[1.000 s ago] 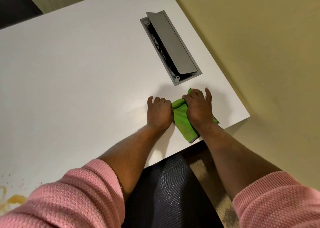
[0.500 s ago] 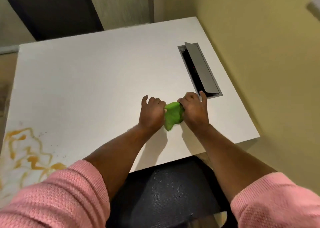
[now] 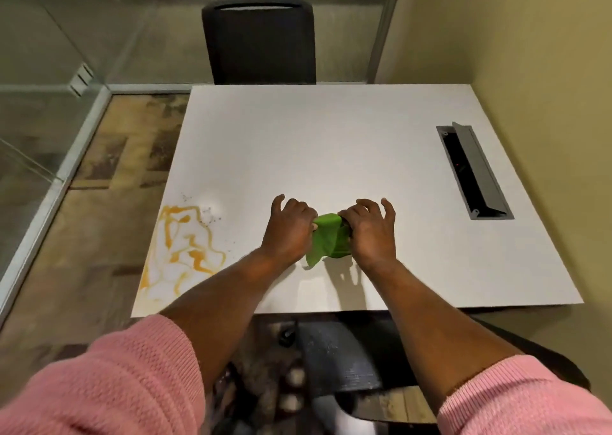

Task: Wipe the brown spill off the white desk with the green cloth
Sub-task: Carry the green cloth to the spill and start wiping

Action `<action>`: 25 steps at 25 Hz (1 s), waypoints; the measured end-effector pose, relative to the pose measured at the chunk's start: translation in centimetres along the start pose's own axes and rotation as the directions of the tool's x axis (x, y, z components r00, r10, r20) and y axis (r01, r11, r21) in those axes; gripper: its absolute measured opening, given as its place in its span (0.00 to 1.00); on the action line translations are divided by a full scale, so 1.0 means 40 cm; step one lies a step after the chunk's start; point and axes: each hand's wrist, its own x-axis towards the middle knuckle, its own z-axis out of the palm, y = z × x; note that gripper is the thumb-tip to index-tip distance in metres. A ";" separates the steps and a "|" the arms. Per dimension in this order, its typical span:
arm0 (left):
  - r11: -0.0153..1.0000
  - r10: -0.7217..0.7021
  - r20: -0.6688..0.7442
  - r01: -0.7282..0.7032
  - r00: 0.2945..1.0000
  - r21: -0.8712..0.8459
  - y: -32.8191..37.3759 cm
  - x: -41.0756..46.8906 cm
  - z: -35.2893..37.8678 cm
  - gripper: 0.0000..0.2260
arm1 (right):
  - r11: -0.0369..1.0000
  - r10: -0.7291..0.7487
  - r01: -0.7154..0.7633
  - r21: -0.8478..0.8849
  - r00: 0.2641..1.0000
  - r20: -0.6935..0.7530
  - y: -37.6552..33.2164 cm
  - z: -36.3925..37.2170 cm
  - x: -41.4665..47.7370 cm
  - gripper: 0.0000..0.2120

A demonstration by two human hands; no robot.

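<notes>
A bunched green cloth [image 3: 328, 239] hangs just above the white desk [image 3: 331, 143], near the front edge at the middle. My left hand [image 3: 288, 232] grips its left side and my right hand [image 3: 371, 232] grips its right side. The cloth's lower corner droops toward the desk and casts a shadow. The brown spill [image 3: 185, 246] spreads in orange-brown swirls over the desk's front left corner, well to the left of both hands, with small dark specks around it.
An open grey cable hatch [image 3: 473, 173] is set in the desk at the right. A black chair [image 3: 258, 40] stands behind the far edge. Glass walls run at the left, a yellow wall at the right. A dark seat [image 3: 331, 361] lies below the front edge.
Both hands have gathered the cloth into a bunch and lifted it off the desk, shifting left away from the hatch. My head has risen, bringing the whole spill and the far chair into view.
</notes>
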 end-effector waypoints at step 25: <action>0.984 0.078 0.093 -0.062 0.993 -0.166 -0.462 -0.544 0.055 0.10 | 0.982 0.076 -0.025 -0.190 0.961 0.267 -0.597 0.231 -0.321 0.22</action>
